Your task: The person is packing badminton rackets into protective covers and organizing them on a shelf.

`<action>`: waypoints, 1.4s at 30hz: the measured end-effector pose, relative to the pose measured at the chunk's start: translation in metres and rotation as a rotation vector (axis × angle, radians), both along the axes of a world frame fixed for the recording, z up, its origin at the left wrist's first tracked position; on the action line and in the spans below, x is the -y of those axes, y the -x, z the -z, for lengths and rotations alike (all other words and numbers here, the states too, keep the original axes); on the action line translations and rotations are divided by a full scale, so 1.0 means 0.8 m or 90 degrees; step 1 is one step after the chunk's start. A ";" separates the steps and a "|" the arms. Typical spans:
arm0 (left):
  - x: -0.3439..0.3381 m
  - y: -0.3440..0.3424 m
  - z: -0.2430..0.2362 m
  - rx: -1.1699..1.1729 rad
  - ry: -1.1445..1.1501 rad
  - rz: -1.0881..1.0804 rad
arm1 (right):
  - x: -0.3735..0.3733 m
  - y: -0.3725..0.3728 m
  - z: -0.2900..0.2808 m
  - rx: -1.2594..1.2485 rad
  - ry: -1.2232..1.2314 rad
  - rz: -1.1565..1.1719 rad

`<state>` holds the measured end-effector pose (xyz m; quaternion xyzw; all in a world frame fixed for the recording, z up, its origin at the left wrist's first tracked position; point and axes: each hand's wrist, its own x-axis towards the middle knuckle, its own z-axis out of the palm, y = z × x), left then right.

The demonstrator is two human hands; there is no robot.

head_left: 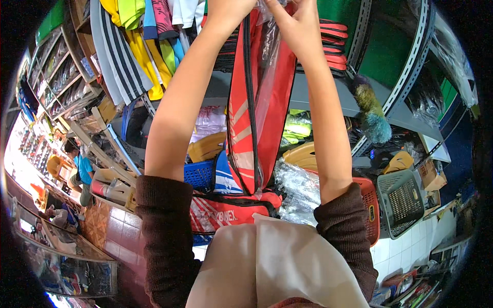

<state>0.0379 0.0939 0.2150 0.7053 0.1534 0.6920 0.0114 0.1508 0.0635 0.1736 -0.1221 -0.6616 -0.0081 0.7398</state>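
Note:
A long red racket bag point(269, 118) with black zips and pale rays stands upright in front of me. Clear plastic wrapping point(268, 51) runs along its upper part. My right hand point(298, 20) is at the bag's top, thumb and fingers closed on the plastic, partly cut off by the upper edge. Opposite it, my left hand point(231, 11) reaches to the same end; its fingers are mostly out of the picture. Below, another red bag point(231, 209) with white markings lies across, against the foot of the upright one.
Behind the bag runs a grey metal shelf point(328, 97) with stacked red-and-black bags point(334, 46). Clothes point(138, 46) hang at the upper left. Red point(370, 208) and grey baskets point(400, 203) stand right, near clear plastic packages point(298, 187). A multicoloured duster point(375, 120) hangs nearby. Another person point(82, 169) is far left.

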 end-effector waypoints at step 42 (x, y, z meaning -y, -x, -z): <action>-0.050 -0.011 0.078 0.114 0.114 0.256 | -0.023 -0.016 0.005 0.047 -0.038 0.286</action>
